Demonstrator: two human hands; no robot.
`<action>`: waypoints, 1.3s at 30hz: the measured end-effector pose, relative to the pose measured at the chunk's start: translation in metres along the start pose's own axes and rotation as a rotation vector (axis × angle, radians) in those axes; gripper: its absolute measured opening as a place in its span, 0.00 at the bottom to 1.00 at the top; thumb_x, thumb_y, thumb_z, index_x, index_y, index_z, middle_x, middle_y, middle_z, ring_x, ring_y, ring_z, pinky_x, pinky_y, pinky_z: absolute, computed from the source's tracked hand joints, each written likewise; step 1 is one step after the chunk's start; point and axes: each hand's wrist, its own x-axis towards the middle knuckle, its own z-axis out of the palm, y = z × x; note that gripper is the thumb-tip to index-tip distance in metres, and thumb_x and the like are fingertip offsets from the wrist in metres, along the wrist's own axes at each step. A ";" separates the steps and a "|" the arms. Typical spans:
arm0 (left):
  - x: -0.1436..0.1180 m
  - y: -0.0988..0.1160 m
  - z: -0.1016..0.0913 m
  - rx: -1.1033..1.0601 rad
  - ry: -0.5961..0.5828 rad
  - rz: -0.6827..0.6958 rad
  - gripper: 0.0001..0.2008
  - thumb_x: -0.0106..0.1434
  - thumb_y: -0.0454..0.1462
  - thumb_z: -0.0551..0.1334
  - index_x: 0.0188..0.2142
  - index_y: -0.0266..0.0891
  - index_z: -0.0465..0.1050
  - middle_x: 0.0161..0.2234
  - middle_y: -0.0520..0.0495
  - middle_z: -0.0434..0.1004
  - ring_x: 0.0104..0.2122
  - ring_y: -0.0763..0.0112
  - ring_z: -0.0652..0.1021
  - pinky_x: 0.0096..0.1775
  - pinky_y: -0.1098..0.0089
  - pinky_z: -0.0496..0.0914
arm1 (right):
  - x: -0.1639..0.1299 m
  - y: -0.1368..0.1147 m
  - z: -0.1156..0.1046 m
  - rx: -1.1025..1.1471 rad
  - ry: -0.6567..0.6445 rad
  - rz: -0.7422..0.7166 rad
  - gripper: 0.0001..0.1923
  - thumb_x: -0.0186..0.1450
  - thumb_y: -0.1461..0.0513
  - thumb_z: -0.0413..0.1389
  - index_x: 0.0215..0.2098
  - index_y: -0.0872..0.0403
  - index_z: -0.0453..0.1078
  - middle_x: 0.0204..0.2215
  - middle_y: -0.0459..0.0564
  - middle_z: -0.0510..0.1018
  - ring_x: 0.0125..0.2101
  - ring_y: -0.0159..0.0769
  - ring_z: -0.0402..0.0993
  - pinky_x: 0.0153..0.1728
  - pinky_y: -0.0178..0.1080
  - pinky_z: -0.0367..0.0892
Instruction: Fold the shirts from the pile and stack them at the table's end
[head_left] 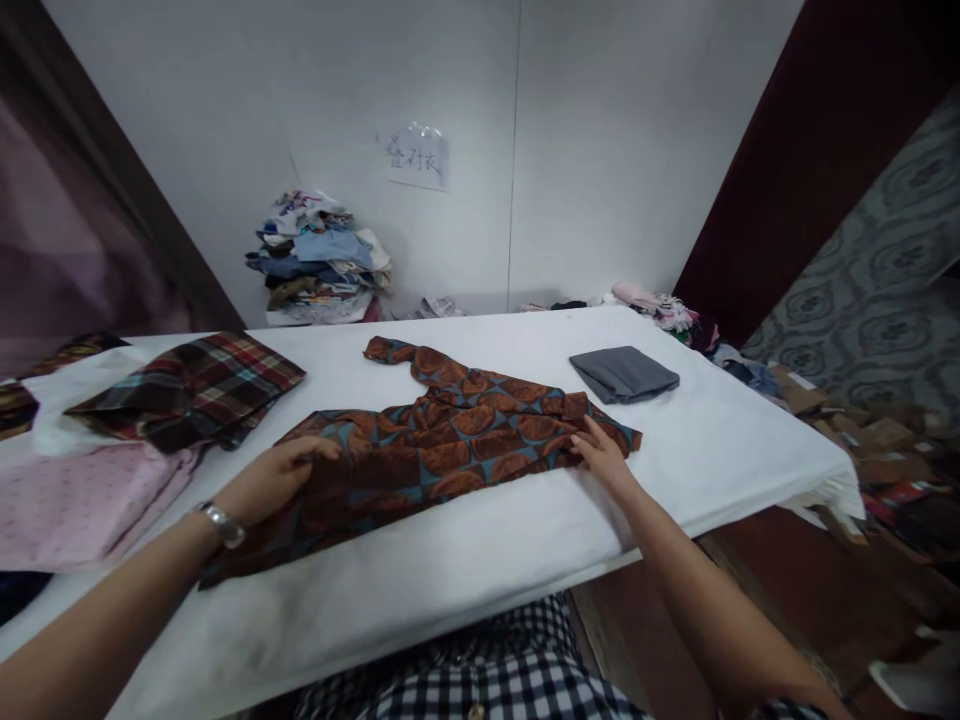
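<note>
A brown shirt (450, 440) with a rust and blue-grey circle pattern lies spread lengthwise on the white-covered table (480, 540). One sleeve stretches out toward the back left. At the shirt's left part my left hand (281, 475), with a metal bracelet at the wrist, has its fingers bent over the cloth and closed on it. My right hand (604, 460) rests on the right end of the shirt, fingers stretched out and apart. Behind that end sits a folded grey garment (624, 374).
To the left lie a plaid shirt (217, 385), a white garment (71, 400) and a pink dotted cloth (90, 500). A tall clothes pile (322, 255) stands by the wall under a paper sign (418, 158). More clothes (667, 310) lie beyond the right back edge; cardboard boxes (892, 440) are farther right.
</note>
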 end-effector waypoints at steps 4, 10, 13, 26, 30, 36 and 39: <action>-0.009 -0.028 0.020 0.090 0.042 0.077 0.14 0.46 0.36 0.52 0.28 0.52 0.74 0.44 0.63 0.80 0.48 0.65 0.77 0.55 0.59 0.67 | -0.001 -0.016 0.006 0.326 -0.016 0.289 0.45 0.60 0.54 0.58 0.69 0.55 0.44 0.38 0.55 0.80 0.32 0.41 0.78 0.22 0.36 0.68; -0.002 -0.026 0.018 0.141 0.179 0.171 0.15 0.52 0.36 0.51 0.31 0.50 0.76 0.45 0.55 0.79 0.47 0.66 0.76 0.54 0.62 0.69 | 0.001 -0.030 0.008 0.340 0.095 0.245 0.30 0.52 0.54 0.63 0.51 0.59 0.71 0.25 0.51 0.78 0.24 0.37 0.74 0.18 0.33 0.61; -0.006 -0.034 0.023 0.249 0.145 0.185 0.16 0.54 0.36 0.51 0.30 0.47 0.78 0.47 0.50 0.78 0.46 0.64 0.77 0.51 0.62 0.70 | 0.000 -0.026 0.007 0.228 0.071 0.272 0.29 0.49 0.53 0.64 0.46 0.60 0.73 0.21 0.49 0.76 0.19 0.34 0.71 0.17 0.33 0.58; -0.074 -0.019 0.055 0.346 0.044 0.287 0.20 0.62 0.43 0.58 0.53 0.43 0.72 0.54 0.42 0.73 0.53 0.59 0.73 0.53 0.58 0.68 | -0.019 -0.010 -0.007 -0.717 -0.217 -0.604 0.23 0.63 0.58 0.50 0.56 0.51 0.70 0.56 0.56 0.71 0.58 0.47 0.64 0.55 0.52 0.62; -0.077 -0.011 0.073 0.419 -0.045 0.288 0.18 0.62 0.36 0.58 0.52 0.42 0.72 0.51 0.42 0.75 0.51 0.59 0.73 0.50 0.58 0.68 | -0.009 0.007 0.005 -0.933 -0.287 -0.643 0.25 0.60 0.67 0.46 0.54 0.51 0.71 0.53 0.57 0.74 0.54 0.47 0.69 0.53 0.55 0.62; -0.063 -0.004 0.070 0.548 -0.073 0.244 0.16 0.63 0.27 0.52 0.44 0.38 0.75 0.42 0.42 0.77 0.42 0.62 0.74 0.41 0.63 0.70 | 0.013 0.008 -0.006 -1.017 -0.194 -0.641 0.24 0.58 0.68 0.44 0.46 0.55 0.76 0.45 0.57 0.79 0.45 0.46 0.75 0.43 0.48 0.69; -0.070 -0.001 0.067 0.548 -0.032 0.272 0.15 0.65 0.28 0.52 0.43 0.39 0.75 0.42 0.43 0.76 0.41 0.63 0.74 0.40 0.64 0.70 | 0.011 0.009 -0.023 -0.990 -0.177 -0.679 0.22 0.58 0.65 0.45 0.44 0.52 0.77 0.43 0.55 0.80 0.44 0.46 0.76 0.43 0.48 0.69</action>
